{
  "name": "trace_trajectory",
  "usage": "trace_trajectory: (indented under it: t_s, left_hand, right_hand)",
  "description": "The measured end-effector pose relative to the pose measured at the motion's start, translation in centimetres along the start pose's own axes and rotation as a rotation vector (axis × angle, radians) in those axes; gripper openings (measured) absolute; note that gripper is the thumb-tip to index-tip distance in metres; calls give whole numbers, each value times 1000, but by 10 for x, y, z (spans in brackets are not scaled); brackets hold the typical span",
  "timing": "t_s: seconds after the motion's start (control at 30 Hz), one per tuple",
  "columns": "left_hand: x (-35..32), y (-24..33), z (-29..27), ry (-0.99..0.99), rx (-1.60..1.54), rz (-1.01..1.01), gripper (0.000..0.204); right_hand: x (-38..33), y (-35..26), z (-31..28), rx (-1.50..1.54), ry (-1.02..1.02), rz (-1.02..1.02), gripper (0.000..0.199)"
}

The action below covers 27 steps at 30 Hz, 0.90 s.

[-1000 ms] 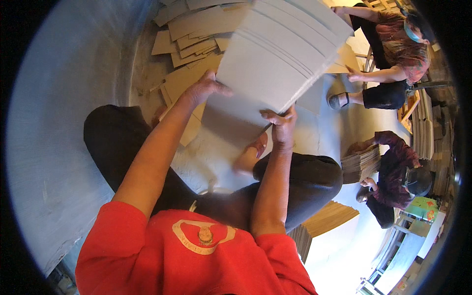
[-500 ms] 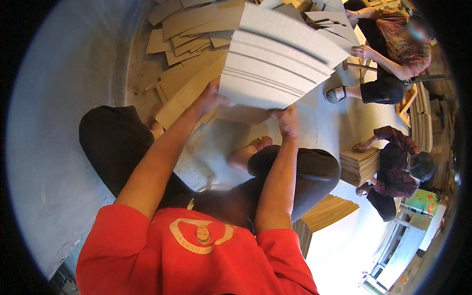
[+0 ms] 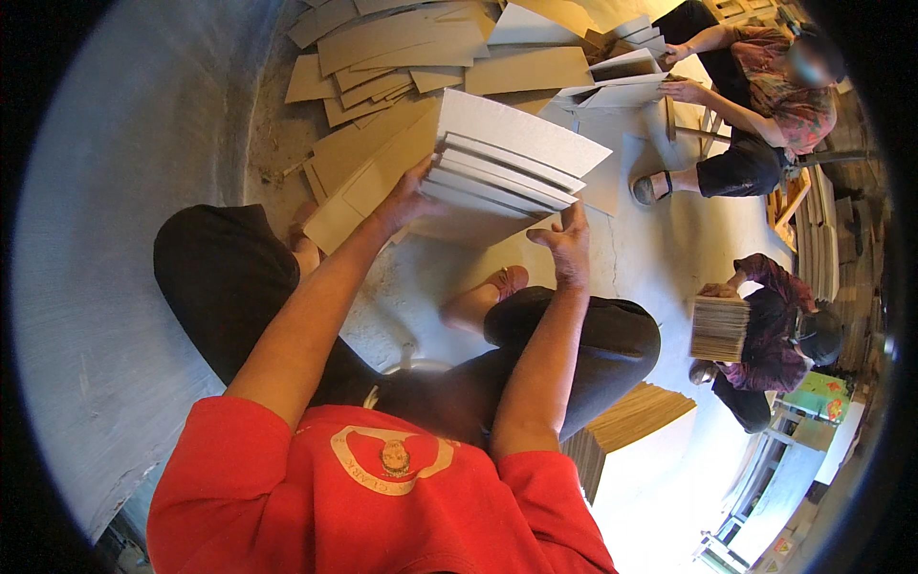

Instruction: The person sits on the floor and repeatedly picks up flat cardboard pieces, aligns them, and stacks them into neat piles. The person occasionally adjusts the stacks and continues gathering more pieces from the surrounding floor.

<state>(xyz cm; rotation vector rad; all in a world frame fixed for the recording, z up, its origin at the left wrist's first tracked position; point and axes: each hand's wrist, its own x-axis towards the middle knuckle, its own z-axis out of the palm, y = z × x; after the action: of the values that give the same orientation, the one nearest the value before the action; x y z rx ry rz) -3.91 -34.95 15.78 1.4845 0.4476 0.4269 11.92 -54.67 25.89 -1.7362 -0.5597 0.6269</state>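
Note:
A loose stack of cardboard sheets (image 3: 521,134) is held up in front of me, fanned into steps, with pale faces and brown edges. My left hand (image 3: 409,198) is closed on the stack's left edge. At its lower right corner is my right hand (image 3: 564,251), thumb spread away and the raised fingers against or just beside the sheets' edge. The fingertips are partly hidden there. Below the steps, the front face of the stack lies in shadow.
Many cardboard pieces (image 3: 402,43) lie heaped on the floor ahead and to the left. A seated person (image 3: 765,96) at the far right handles more sheets. Another person (image 3: 779,316) holds a thick cardboard stack (image 3: 719,330). A brown stack (image 3: 641,418) stands beside my right knee.
The fanned sheets have come lower and closer together. My right thumb has come off their edge. The far person's sheets have moved back, and the nearer person's stack has turned.

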Motion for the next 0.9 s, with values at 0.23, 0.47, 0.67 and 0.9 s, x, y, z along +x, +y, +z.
trace_trajectory:
  t_s: [0.23, 0.47, 0.67, 0.9]
  left_hand:
    - [0, -22, -6, 19, 137, 17, 75]
    - [-7, -8, -2, -35, -125, -53, 76]
    - [-15, -2, -1, 59, 206, 63, 74]
    - [-18, -32, -4, 56, -262, -188, 71]
  right_hand:
    - [-5, -103, -20, -731, 198, -706, 101]
    - [3, -33, 36, -1242, -395, -592, 102]
    - [4, -39, 46, -1086, -169, -759, 99]
    - [11, -8, 57, -1287, -369, -638, 109]
